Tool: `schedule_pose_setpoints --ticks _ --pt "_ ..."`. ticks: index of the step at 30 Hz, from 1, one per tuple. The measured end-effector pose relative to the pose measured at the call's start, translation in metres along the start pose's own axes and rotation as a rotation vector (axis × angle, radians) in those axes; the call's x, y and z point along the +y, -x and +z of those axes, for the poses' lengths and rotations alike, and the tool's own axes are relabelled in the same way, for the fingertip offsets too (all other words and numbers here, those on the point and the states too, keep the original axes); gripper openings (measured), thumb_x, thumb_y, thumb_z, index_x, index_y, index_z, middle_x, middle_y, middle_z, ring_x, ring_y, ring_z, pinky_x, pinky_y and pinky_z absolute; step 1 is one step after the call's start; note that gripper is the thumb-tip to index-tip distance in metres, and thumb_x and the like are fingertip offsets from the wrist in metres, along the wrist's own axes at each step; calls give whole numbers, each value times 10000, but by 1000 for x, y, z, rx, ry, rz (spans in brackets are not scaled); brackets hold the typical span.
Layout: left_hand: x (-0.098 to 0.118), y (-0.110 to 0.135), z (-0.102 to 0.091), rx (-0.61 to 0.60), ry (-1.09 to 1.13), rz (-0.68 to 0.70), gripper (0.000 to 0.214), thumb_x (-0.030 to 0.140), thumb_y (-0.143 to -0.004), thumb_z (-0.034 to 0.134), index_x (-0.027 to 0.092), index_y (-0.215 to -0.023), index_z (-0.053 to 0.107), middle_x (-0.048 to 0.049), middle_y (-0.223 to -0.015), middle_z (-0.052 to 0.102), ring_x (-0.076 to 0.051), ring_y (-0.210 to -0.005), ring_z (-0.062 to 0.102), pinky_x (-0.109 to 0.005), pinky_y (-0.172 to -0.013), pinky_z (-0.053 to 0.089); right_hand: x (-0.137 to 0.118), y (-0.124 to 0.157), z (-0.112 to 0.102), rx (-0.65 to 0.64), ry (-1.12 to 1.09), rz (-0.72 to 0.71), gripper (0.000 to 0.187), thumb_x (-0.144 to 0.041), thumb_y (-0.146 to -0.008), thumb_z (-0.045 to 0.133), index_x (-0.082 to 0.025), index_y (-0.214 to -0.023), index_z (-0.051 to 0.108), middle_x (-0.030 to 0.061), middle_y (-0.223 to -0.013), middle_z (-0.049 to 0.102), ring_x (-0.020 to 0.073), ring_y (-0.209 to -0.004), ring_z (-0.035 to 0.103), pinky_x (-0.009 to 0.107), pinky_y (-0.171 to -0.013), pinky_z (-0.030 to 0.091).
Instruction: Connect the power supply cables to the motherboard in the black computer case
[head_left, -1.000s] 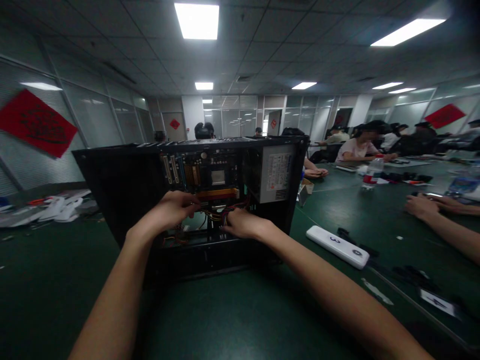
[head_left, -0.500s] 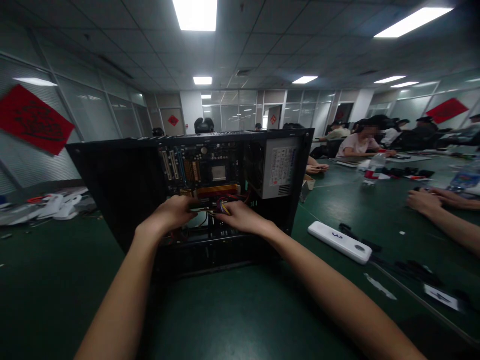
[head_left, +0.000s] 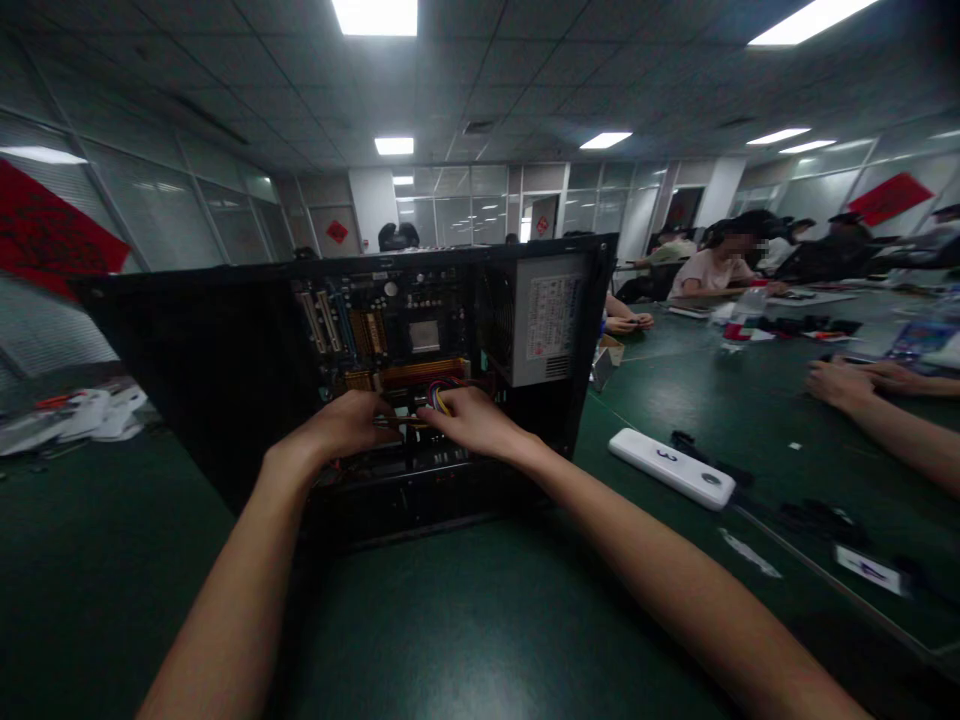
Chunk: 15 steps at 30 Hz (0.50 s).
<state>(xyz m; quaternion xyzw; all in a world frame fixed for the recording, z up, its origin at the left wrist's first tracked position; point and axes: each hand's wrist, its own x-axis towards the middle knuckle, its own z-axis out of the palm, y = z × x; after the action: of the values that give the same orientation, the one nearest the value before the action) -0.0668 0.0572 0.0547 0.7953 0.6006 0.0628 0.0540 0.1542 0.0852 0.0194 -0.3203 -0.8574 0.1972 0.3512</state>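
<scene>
An open black computer case (head_left: 210, 350) stands on the green table (head_left: 465, 640) in front of me, its motherboard (head_left: 382, 330) and grey power supply (head_left: 544, 320) showing. Both my hands reach inside, below the board. My left hand (head_left: 349, 425) is closed in a pinch on a thin cable or connector I cannot make out. My right hand (head_left: 469, 420) is closed on a bundle of coloured wires (head_left: 439, 398), right beside the left hand's fingertips.
A white power strip (head_left: 671, 468) marked 3 lies right of the case, with black cables and a label beyond it. Another person's hands (head_left: 855, 382) rest at the right edge. More people sit at the far right. White clutter (head_left: 82, 415) lies at the left.
My right hand has moved left and up along the wires, ending close to my left hand. The view has shifted a little to the right.
</scene>
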Motion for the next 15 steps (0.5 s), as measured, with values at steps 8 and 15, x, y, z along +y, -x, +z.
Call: schedule_pose_setpoints --ticks 8,15 --pt "14 33 -43 183 143 -59 405 326 -731 556 198 -1093 686 -49 -1051 736 -249 -926 680 -300 -766 522 -3 -1 -3 162 -272 -111 387 -496 -941 502 -162 -781 616 -11 -714 580 107 -635 516 228 -614 347" --pt "-6 25 -19 -141 124 -151 501 306 -727 537 217 -1205 656 -66 -1212 702 -267 -1069 666 -326 -882 536 -18 2 -4 358 -603 10 476 -606 -926 470 -160 -911 635 -37 -602 511 97 -499 499 221 -516 363"
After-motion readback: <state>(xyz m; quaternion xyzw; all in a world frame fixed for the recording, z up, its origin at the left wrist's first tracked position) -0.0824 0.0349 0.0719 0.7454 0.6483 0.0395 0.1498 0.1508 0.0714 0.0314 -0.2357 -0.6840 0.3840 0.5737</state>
